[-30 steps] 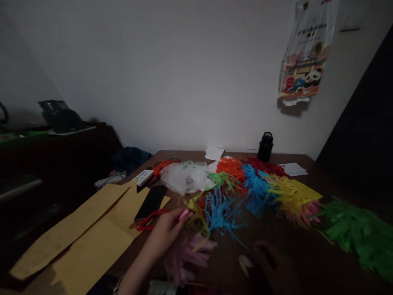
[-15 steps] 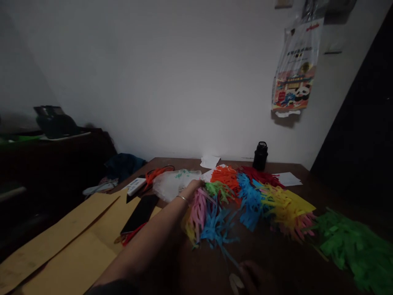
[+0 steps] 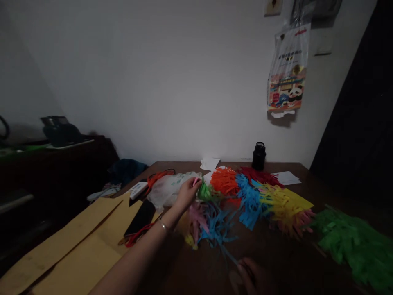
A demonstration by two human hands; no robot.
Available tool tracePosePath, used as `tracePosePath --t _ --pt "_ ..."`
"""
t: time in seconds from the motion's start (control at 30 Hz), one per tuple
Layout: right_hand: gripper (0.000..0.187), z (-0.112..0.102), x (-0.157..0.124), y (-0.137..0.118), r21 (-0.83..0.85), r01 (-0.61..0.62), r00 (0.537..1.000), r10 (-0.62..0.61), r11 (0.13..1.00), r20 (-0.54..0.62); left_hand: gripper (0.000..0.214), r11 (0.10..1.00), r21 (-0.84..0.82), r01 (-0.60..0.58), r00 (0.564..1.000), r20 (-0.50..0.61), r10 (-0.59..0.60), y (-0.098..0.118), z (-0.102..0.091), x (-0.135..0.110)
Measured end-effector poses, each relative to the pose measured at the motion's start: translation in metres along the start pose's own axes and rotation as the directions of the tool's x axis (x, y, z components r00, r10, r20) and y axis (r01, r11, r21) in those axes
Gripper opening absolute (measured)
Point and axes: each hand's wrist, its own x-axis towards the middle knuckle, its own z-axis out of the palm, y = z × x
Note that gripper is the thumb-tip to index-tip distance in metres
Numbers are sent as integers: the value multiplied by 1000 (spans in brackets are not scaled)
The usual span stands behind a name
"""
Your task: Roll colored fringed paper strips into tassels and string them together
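My left hand [image 3: 186,193], with a bracelet at the wrist, is raised over the middle of the table. Its fingertips are pinched on a small pink paper strip [image 3: 195,181]. Light green paper fringe [image 3: 207,192] hangs just right of these fingers; whether they hold it too, I cannot tell. Below lies a loose bunch of pink [image 3: 198,219] and blue paper fringe [image 3: 216,225]. My right hand [image 3: 250,274], dim at the bottom edge, is closed on the thin blue end [image 3: 229,255] that runs down from the blue fringe.
Orange [image 3: 225,181], red [image 3: 260,176], blue [image 3: 249,203], yellow [image 3: 284,205] and green fringe [image 3: 353,241] spread rightward. A black bottle [image 3: 258,156] stands behind. To the left are a plastic bag [image 3: 167,190], a black phone [image 3: 140,218] and brown paper [image 3: 76,241].
My left hand has come back toward me and slightly left, now showing pink between its fingertips. The pink fringe has dropped lower. My right hand keeps the blue end; the view has shifted slightly.
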Motion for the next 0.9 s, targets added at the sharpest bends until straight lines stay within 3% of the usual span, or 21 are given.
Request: tracePosePath --t 0.13,0.3,0.4,0.5,0.6,0.7,0.8,0.9 --pt "56 -6 3 -1 14 23 999 -23 1000 37 13 977 148 -154 983 -73 166 13 -17 -44" --pt "65 -12 2 -5 -1 -22 995 22 1000 -97 18 932 291 -214 955 -136 262 33 -26 -104" --pt "66 -21 0 -29 18 5 1000 -5 1000 -9 19 908 349 -232 950 -119 288 42 -24 -137" --pt "62 -29 -2 -69 91 70 990 -81 993 113 16 950 169 -262 963 -18 269 46 -13 -162" --pt "62 -32 -5 -103 117 80 995 -86 990 50 22 958 -285 -46 994 80 72 51 1 -182" --pt "62 -31 -8 -119 106 63 997 -68 992 44 32 729 -621 289 947 294 -125 54 9 -199" --pt "56 -30 -10 -123 97 78 993 -86 992 80 37 517 -707 482 873 437 -217 52 10 -212" --pt "47 -30 -11 -124 71 122 984 -131 990 124 35 408 -731 547 837 476 -269 48 8 -221"
